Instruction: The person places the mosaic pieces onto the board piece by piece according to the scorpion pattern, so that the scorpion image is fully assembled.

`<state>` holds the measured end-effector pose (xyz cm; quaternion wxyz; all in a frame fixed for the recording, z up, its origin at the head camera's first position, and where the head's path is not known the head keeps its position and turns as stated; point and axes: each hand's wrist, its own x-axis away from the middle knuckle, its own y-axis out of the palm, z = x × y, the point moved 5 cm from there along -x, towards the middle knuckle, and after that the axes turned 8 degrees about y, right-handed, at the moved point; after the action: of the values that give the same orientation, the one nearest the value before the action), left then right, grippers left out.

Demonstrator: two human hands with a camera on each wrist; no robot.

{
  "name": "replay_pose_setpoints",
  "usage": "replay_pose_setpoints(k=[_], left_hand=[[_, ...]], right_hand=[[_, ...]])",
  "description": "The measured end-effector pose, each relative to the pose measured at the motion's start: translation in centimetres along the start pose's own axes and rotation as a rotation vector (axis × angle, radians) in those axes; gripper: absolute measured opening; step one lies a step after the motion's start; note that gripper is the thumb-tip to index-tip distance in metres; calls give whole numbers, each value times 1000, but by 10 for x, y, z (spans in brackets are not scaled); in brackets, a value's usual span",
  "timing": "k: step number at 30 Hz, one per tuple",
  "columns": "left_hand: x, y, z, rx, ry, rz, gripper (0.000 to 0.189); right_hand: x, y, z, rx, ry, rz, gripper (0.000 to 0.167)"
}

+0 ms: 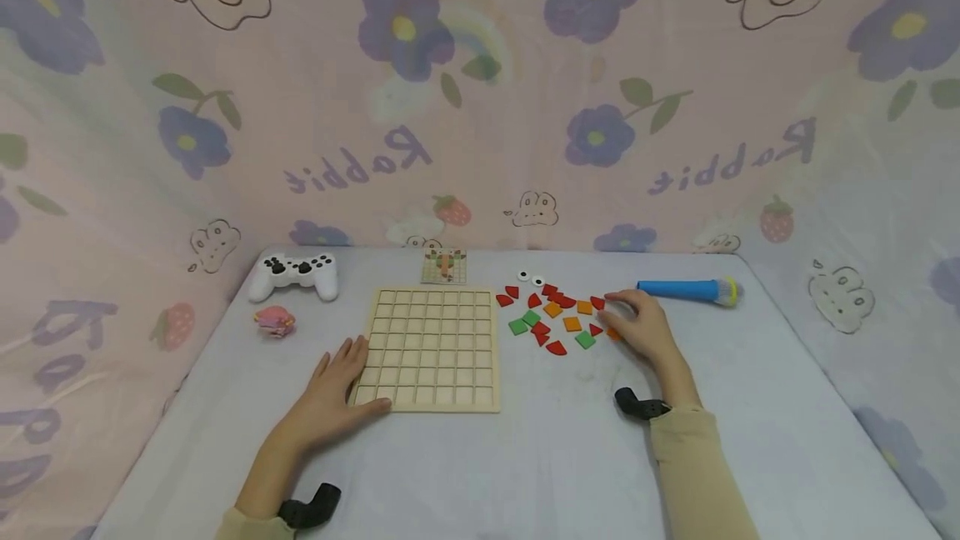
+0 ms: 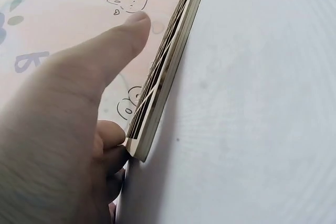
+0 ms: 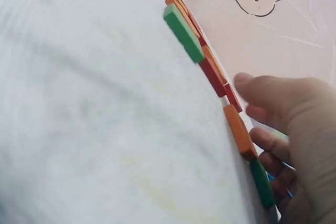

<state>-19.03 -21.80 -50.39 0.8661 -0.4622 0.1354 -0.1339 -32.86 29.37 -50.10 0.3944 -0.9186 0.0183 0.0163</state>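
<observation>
Closest to the edge of the white table [image 1: 555, 465], there's a black wrist-worn gadget [image 1: 311, 507] on the left arm. The left hand [image 1: 326, 397] is spread out pretty relaxed, thumb over the near edge of a wooden grid board [image 1: 427, 355] and fingers along its left side, not gripping it. Just right of the board, a bunch of little red, orange and green pieces [image 1: 573, 324] lie scattered. The right hand [image 1: 643, 327] is at their right end, fingers loosely bent, thumb apart from the index; nothing shows between them, can't tell if the tips touch a piece. Farther back: a pink toy [image 1: 275, 322] left, blue microphone [image 1: 678, 291] right, white controller [image 1: 294, 277] far left, two eye discs [image 1: 537, 281] behind the pieces, and a picture card [image 1: 444, 266] behind the board.
</observation>
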Motion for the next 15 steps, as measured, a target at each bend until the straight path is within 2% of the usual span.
replay_pose_setpoints(k=[6, 15], left_hand=[[2, 3, 3, -31, -5, -39, 121], [1, -1, 4, -33, 14, -31, 122]], right_hand=[[2, 7, -2, 92, -18, 35, 46], [2, 8, -13, 99, -36, 121, 33]])
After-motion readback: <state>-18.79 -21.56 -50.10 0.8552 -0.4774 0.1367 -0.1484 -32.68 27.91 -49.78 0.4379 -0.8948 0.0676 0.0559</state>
